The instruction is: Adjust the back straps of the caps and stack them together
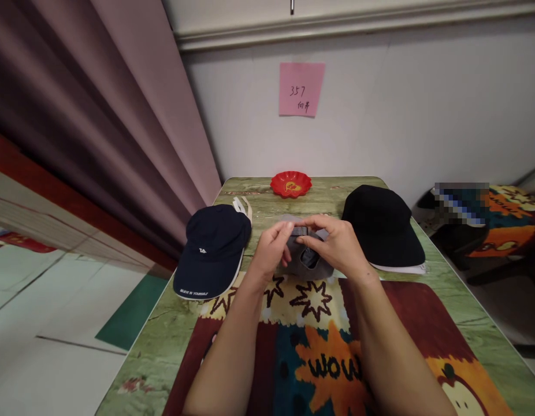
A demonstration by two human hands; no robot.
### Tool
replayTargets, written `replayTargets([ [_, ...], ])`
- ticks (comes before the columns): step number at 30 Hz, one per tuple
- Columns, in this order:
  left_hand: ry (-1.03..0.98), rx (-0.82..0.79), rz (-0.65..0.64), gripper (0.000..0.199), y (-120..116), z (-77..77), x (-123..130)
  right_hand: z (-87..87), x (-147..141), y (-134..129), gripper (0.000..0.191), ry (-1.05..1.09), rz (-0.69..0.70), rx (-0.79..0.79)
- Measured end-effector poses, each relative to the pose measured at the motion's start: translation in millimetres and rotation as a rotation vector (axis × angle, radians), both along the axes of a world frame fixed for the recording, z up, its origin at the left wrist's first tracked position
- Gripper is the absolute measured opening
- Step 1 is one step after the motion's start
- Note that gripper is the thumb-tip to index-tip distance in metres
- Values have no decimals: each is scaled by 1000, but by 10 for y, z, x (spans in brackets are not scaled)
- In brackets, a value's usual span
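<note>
A grey cap point(300, 267) sits at the middle of the table, its rear opening and back strap turned towards me. My left hand point(272, 245) pinches the strap's left part between thumb and fingers. On the other side, my right hand point(334, 240) grips the strap by its small metal buckle point(303, 231). Much of the cap's crown is hidden behind both hands. To the left lies a navy cap point(215, 242) with white lettering on its brim and pale straps behind it. A black cap point(380, 225) rests to the right, on something white.
A red scalloped dish point(291, 185) stands at the table's far edge. The patterned mat point(293, 346) covers the near part of the green wood-look table point(141, 352). A pink note point(302, 89) hangs on the wall; a purple curtain point(133, 86) borders the left. Another patterned surface shows at right.
</note>
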State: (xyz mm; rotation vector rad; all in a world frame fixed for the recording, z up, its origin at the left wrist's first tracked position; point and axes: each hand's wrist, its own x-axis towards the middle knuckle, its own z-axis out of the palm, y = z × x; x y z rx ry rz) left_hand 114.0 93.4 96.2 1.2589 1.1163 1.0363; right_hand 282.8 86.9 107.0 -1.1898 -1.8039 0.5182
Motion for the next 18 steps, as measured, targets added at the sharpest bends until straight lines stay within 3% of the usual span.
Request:
replayTargets([
  [4, 14, 18, -58, 32, 28, -46, -40, -65, 97, 30, 39, 103, 98, -195],
  [8, 3, 33, -65, 29, 59, -58, -111, -133, 217, 64, 31, 147, 223, -428],
  [14, 48, 60, -78, 27, 92, -26, -205, -140, 187, 85, 31, 202, 177, -345],
  [18, 97, 220, 25, 20, 107, -49, -181, -152, 147, 100, 32, 205, 150, -306],
])
